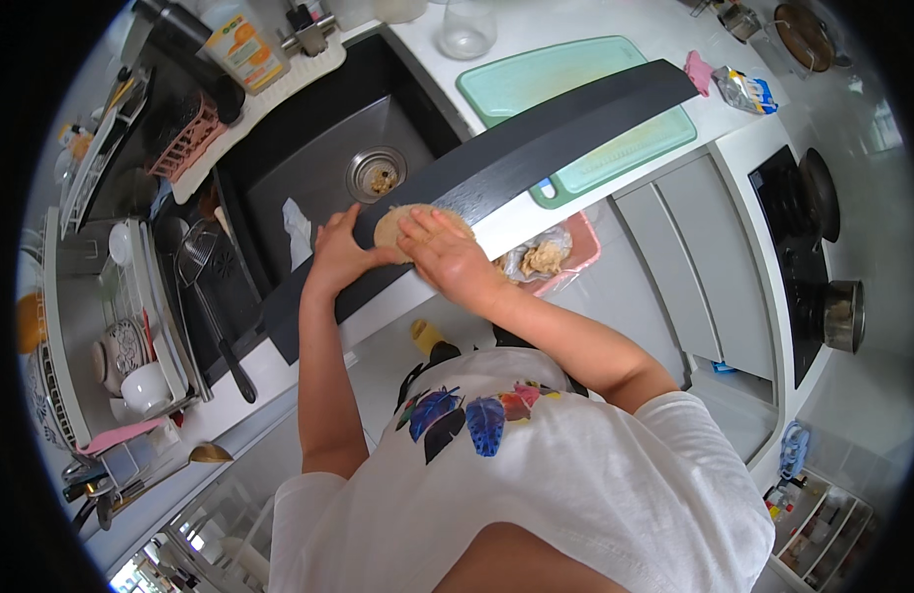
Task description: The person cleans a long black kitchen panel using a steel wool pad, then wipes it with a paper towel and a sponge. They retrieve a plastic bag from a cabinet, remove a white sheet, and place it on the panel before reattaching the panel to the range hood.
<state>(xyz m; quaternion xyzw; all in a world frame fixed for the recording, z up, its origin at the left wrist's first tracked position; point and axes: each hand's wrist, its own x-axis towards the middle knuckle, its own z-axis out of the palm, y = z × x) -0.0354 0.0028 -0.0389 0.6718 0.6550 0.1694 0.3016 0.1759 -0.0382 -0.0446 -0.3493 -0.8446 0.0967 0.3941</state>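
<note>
A long dark panel (538, 159) lies slantwise across the sink and a green cutting board, its surface wet in places. My right hand (449, 256) lies flat on a round tan cloth or pad (386, 230), pressing it against the panel. My left hand (338, 252) holds the panel left of the cloth, with its fingers at the far edge and its thumb stretched to the cloth's edge. The cloth is partly hidden under the right hand.
Beneath the panel is a dark sink (293, 159) with food scraps in its drain (377, 175). The green cutting board (605, 170) and a glass (466, 33) stand beyond. A pink bin (586, 248) is below the counter edge; a dish rack (130, 296) stands left.
</note>
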